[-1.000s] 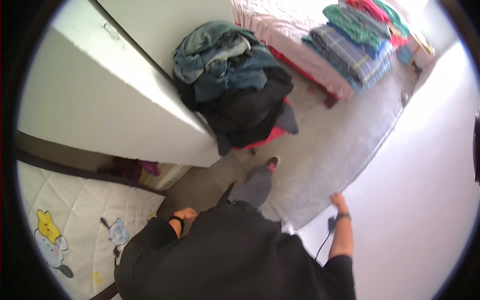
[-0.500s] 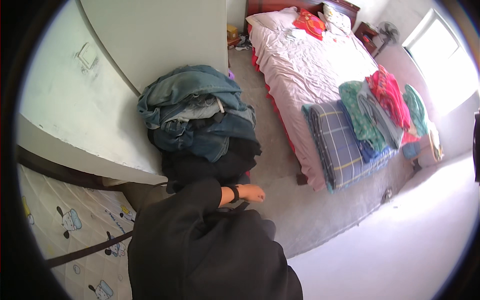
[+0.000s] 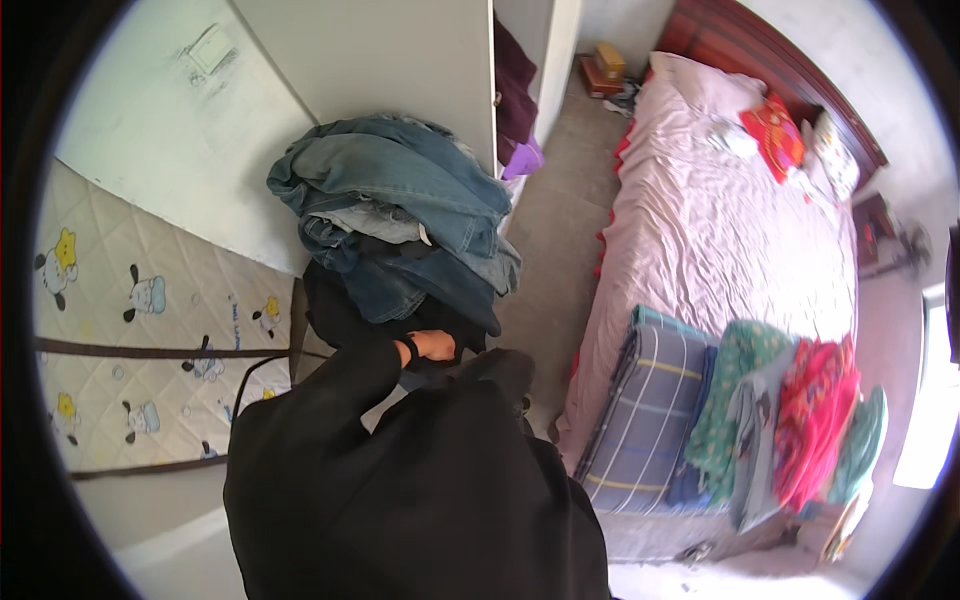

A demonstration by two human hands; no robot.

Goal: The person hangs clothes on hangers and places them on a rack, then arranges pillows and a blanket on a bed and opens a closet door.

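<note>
A big bundle of blue jeans [image 3: 400, 180] is heaped close in front of me, with black clothing [image 3: 350, 300] under its near side. My left hand [image 3: 432, 346], wearing a black wristband, lies against the near lower edge of the bundle. Its fingers look curled in by the black cloth, and what they hold, if anything, is hidden. The right sleeve [image 3: 500, 375] shows as dark fabric at the bundle's near right, but my right hand is out of sight.
A pink-sheeted bed [image 3: 720, 230] stands to the right, with a folded plaid quilt [image 3: 640, 420] and several folded clothes at its foot. A tall pale cabinet [image 3: 400, 60] is beyond the bundle. A cartoon-printed mattress [image 3: 150, 320] leans at left. Grey floor [image 3: 570, 170] runs between cabinet and bed.
My view has turned, so the bed and cabinet sit further right and more of the mattress shows. The bundle keeps its place before me. My left hand has moved left, against the black clothing.
</note>
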